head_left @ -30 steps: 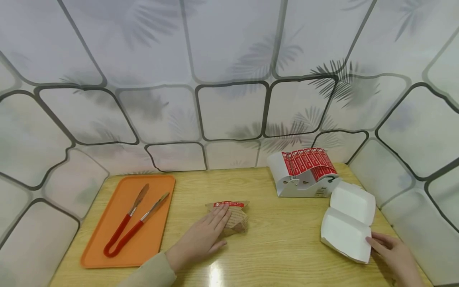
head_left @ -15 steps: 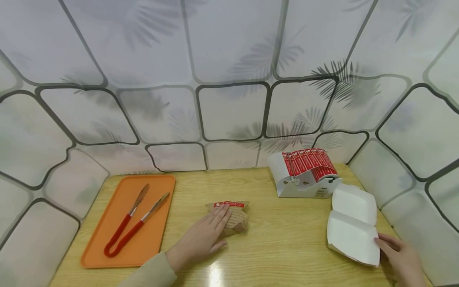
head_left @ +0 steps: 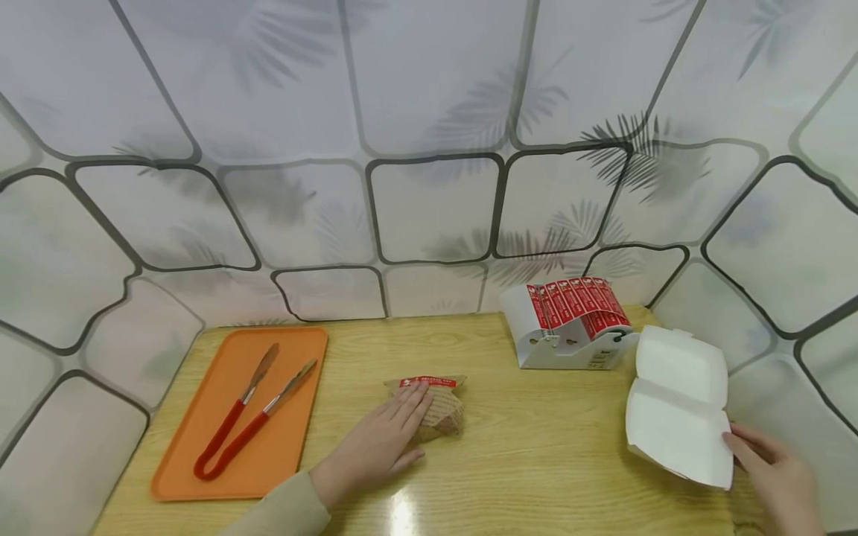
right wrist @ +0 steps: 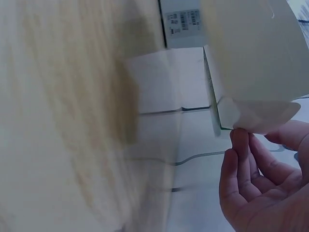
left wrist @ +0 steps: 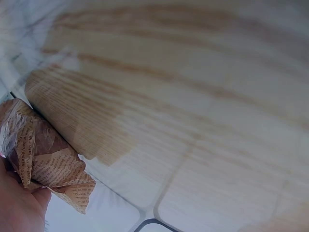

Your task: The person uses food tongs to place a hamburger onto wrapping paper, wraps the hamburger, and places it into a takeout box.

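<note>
My left hand rests on a wrapped food packet, its fingers lying straight over the brown printed paper and the thumb out to the side. A red printed band crosses the packet's far end. In the left wrist view the crinkled brown packet shows clear film over part of it. At the right, my right hand pinches the near right edge of an unfolded white takeaway box between thumb and fingers. From the right wrist, the box appears held by its edge above the fingertips.
On the left, an orange tray bears tongs with red handles. Several red-banded flat packs stand in a white holder at the back right, close to the box. Patterned walls enclose the wooden table.
My right hand has shifted the takeaway box to the right, and its near part now appears slightly lifted. The left hand and the packet have stayed in place.
</note>
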### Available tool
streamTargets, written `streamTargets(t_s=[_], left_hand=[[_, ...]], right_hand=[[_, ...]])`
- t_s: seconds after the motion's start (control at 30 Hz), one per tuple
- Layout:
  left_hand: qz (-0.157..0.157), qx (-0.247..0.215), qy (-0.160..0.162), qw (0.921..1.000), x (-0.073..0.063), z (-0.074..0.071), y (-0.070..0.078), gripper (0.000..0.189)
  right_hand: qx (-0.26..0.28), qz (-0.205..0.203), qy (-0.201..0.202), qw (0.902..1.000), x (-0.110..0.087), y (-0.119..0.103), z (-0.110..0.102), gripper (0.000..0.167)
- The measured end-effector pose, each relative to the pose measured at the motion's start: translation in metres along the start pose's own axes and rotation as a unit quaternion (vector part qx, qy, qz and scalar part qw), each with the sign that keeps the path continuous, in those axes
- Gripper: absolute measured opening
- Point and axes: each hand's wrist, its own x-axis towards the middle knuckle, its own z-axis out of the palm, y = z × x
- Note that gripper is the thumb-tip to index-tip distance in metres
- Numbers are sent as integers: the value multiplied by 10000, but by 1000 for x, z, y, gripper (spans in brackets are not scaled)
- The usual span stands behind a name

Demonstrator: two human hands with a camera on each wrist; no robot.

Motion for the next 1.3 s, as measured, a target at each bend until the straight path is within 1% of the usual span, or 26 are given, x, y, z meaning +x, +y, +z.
streamTargets(t_s=[0.03, 0.13, 0.23, 0.27, 0.33, 0.4, 0.47, 0.5, 0.53, 0.6, 0.67, 0.7, 0.77, 0.8, 0.93, 1.0, 1.23, 1.3], left_hand=[[1, -3, 1, 10000, 0, 0, 0, 78], [8, 10, 24, 10000, 0, 0, 0, 78], [19, 29, 55, 10000, 0, 1, 0, 78], [21, 32, 52, 10000, 0, 1, 0, 78], [19, 39, 40, 10000, 0, 1, 0, 78], [13, 33, 14, 10000, 0, 1, 0, 78], [7, 29, -5, 10000, 0, 1, 0, 78], [2, 26, -3, 10000, 0, 1, 0, 78], [-3, 14, -2, 10000, -1, 1, 0, 79], [-10, 6, 21, 10000, -1, 2, 0, 79], [-14, -15, 45, 10000, -1, 2, 0, 80], [-17, -27, 53, 10000, -1, 2, -1, 80], [-26, -50, 51, 10000, -1, 3, -1, 80], [-28, -64, 43, 10000, -1, 3, 0, 80], [-38, -81, 45, 10000, 0, 2, 0, 80], [-24, -68, 72, 9999, 0, 3, 0, 80], [-2, -52, 116, 9999, 0, 1, -1, 81], [-7, -76, 76, 9999, 0, 0, -1, 81]], right_hand=[[3, 2, 55, 10000, -2, -3, -1, 11], [23, 29, 214, 9998, -6, -15, -3, 6], [149, -105, 438, 9989, -9, -26, -4, 8], [168, -171, 474, 9986, -11, -28, -5, 11], [243, -278, 556, 9978, -13, -35, -5, 7], [295, -348, 647, 9969, -15, -42, -5, 7], [195, -338, 693, 9968, -18, -49, -4, 21], [189, -342, 740, 9965, -19, -54, -3, 30], [194, -370, 764, 9962, -19, -57, -2, 34], [265, -411, 738, 9961, -21, -65, 1, 30], [536, -555, 731, 9943, -23, -73, 5, 17], [649, -633, 680, 9936, -24, -77, 7, 16], [992, -804, 488, 9906, -26, -83, 11, 27], [1011, -906, 441, 9898, -27, -86, 13, 28], [694, -1347, 282, 9881, -31, -95, 24, 18], [410, -1459, 329, 9879, -32, -100, 31, 15], [383, -1666, -54, 9853, -40, -117, 57, 37], [460, -1817, -126, 9822, -42, -121, 65, 34]])
